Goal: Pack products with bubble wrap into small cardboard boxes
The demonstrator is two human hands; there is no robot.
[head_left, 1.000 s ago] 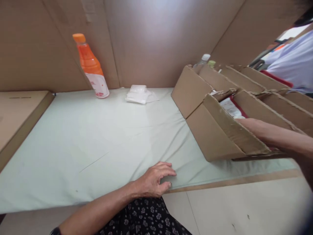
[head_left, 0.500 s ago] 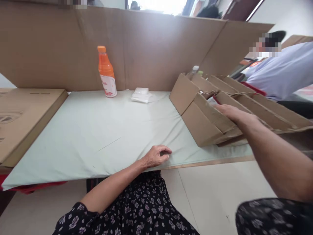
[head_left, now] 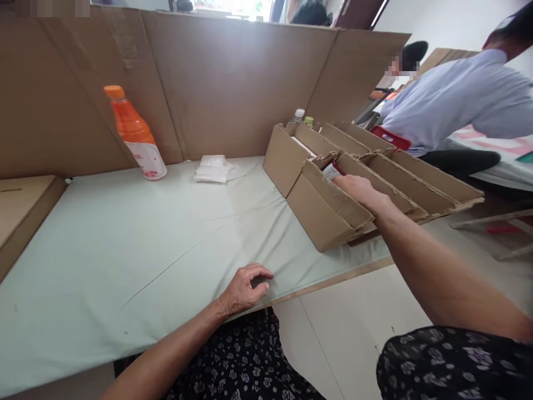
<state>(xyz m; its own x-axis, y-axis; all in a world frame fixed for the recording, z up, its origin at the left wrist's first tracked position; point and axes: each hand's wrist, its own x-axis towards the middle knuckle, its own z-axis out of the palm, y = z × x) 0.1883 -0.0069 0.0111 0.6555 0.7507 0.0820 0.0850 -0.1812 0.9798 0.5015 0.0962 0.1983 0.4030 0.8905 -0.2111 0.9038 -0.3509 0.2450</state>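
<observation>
My left hand [head_left: 247, 286] rests on the pale green cloth [head_left: 145, 239] near the table's front edge. Its fingers are loosely curved, the thumb stands apart, and nothing is in it. At the right, my right hand [head_left: 360, 191] reaches down into the front compartment of a divided cardboard box [head_left: 318, 214]. Cardboard hides its fingertips, so I cannot tell whether they grip anything. Just beside those fingers, a red and white item [head_left: 332, 171] sticks up inside the compartment.
An orange-capped bottle [head_left: 144, 147] and a stack of clear plastic bags [head_left: 211, 168] stand before a tall cardboard screen [head_left: 241, 78]. Bottle caps [head_left: 299, 113] show behind the box. A flat carton [head_left: 29, 208] lies at the left. Another person [head_left: 449, 108] sits beyond the box.
My view has swung right, so the table things appear further left. The right hand is still in the box's front compartment, and the left hand still rests on the cloth.
</observation>
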